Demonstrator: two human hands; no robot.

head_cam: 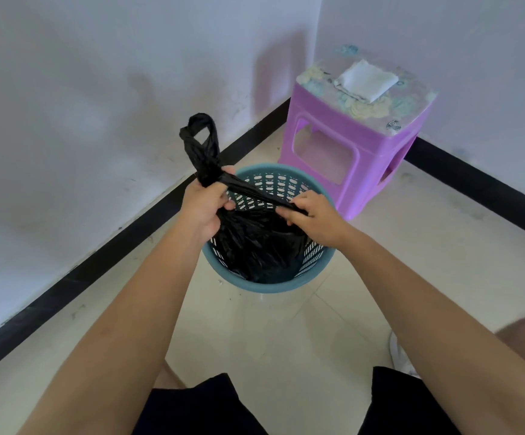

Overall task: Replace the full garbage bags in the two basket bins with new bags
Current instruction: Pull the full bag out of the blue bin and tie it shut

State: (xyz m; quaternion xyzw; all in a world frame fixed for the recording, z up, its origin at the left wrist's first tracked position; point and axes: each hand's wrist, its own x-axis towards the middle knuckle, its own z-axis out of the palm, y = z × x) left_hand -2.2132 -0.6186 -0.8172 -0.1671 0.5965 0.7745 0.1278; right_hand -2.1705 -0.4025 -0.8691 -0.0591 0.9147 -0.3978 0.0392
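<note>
Both hands, left and right, gripped black bag over teal basket bin; purple stool behind bin.

My only camera rides on my head, facing forward and down. It looks closely over the basket bin and floor.

A black garbage bag seated in a teal basket bin on the floor
The bin is stood upright, its round wall pierced with rows of slots below a solid rim; the bag's crumpled, glossy body is sunk inside it; the bag's top is gathered into two twisted handles; one is raised as a loop above the left rim; the other is stretched taut across the opening.
</note>
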